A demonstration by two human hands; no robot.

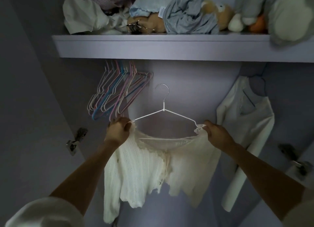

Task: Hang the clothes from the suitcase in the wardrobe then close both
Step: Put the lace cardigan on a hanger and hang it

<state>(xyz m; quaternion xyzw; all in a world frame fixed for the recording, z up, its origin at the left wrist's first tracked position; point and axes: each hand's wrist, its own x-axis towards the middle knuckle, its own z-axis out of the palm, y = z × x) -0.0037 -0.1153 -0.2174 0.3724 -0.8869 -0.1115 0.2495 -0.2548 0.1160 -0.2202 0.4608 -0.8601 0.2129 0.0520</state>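
A cream knitted cardigan (146,169) with a lace collar hangs on a white wire hanger (163,109) held up inside the open wardrobe. My left hand (119,129) grips the cardigan's left shoulder at the hanger's end. My right hand (215,132) pinches the lace collar at the hanger's right end. The hanger's metal hook points up, below the shelf and apart from the rail. The suitcase is out of sight.
A bunch of several pastel empty hangers (115,92) hangs at the upper left. A white garment (244,124) hangs at the right. The lilac shelf (169,46) above carries piled clothes and plush toys. Door hinges (76,140) show on both sides.
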